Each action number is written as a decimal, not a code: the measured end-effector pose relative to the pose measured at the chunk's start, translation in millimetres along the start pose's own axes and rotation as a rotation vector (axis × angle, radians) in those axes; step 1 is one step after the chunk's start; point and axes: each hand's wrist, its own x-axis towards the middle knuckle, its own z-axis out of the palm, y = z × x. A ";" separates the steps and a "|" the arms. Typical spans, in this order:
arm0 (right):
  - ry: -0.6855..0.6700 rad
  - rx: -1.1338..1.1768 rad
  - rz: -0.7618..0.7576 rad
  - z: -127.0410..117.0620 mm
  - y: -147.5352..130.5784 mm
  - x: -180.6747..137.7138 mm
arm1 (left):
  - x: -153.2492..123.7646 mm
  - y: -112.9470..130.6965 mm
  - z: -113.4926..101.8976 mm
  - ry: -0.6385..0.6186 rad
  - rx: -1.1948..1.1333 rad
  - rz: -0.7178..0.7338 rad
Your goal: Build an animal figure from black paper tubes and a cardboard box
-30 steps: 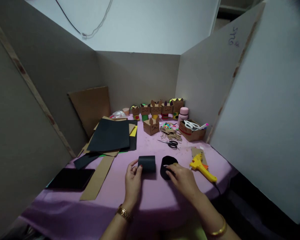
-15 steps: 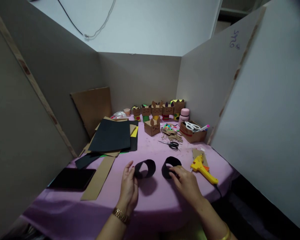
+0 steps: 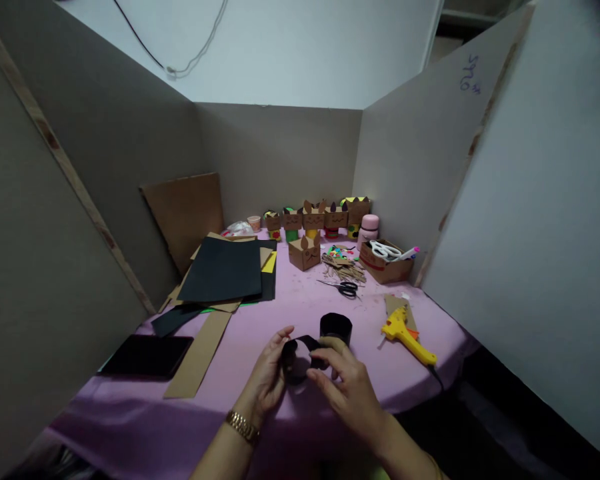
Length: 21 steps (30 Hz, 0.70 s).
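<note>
Between both hands I hold a black paper ring (image 3: 291, 360), its open side turned toward me. My left hand (image 3: 267, 377) grips its left side, thumb and fingers round the edge. On its right side, the fingers of my right hand (image 3: 347, 383) are closed on the paper strip. A second black paper ring (image 3: 336, 325) stands upright on the table just beyond my right hand, which hides its lower part. To the right lies a yellow hot glue gun (image 3: 407, 337) on a cardboard piece. Black-handled scissors (image 3: 347, 289) lie farther back.
Black sheets (image 3: 225, 270) and cardboard are stacked at the left, near a cardboard strip (image 3: 200, 357) and a dark tablet (image 3: 147, 357). Cat-faced cardboard boxes (image 3: 314, 219) line the back, with one box (image 3: 305, 255) in front. A supply box (image 3: 387, 267) stands right. Partitions enclose the table.
My right hand has let go of the right-hand ring, leaving it standing, and moved left onto the other ring. My left hand has brought that ring lower and nearer.
</note>
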 end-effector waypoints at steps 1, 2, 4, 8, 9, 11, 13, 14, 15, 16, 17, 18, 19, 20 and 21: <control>0.003 -0.007 0.018 0.5 0.9 0.3 | -0.4 -0.7 0.6 -0.006 0.024 0.010; 0.009 -0.016 0.028 0.2 2.1 0.7 | -0.3 -1.7 1.1 -0.011 0.050 0.022; 0.023 -0.034 0.023 -1.6 4.6 0.9 | 0.6 -4.4 1.9 -0.021 0.104 0.055; 0.060 -0.035 0.017 -7.0 7.7 -2.3 | -0.8 -6.6 1.5 -0.014 0.226 0.185; 0.067 -0.041 0.023 -7.8 8.0 -3.4 | -3.1 -5.6 1.1 -0.011 0.264 0.227; 0.073 -0.058 0.033 -8.0 8.3 -5.5 | -10.2 -1.7 0.5 -0.014 0.352 0.297; 0.068 -0.068 0.034 -5.8 8.5 -6.9 | -18.7 3.6 1.2 -0.024 0.449 0.327; 0.066 -0.069 0.033 -4.1 8.6 -7.4 | -22.4 6.2 1.9 -0.023 0.497 0.334; 0.067 -0.070 0.031 -2.2 8.7 -7.8 | -25.2 8.6 2.8 -0.015 0.543 0.338; 0.068 -0.067 0.028 -0.4 8.9 -8.2 | -26.9 10.4 3.6 -0.002 0.585 0.342; 0.065 -0.057 0.027 1.3 9.2 -8.8 | -27.7 11.8 4.2 0.016 0.623 0.347; 0.061 -0.042 0.027 2.7 9.5 -9.5 | -27.6 12.7 4.4 0.033 0.656 0.354; 0.058 -0.022 0.027 3.6 9.9 -10.4 | -26.8 13.2 4.1 0.047 0.684 0.362; 0.054 0.001 0.031 4.0 10.3 -11.6 | -25.7 13.4 3.5 0.056 0.709 0.371; 0.053 0.024 0.037 4.0 10.6 -12.9 | -24.5 13.5 2.8 0.062 0.732 0.381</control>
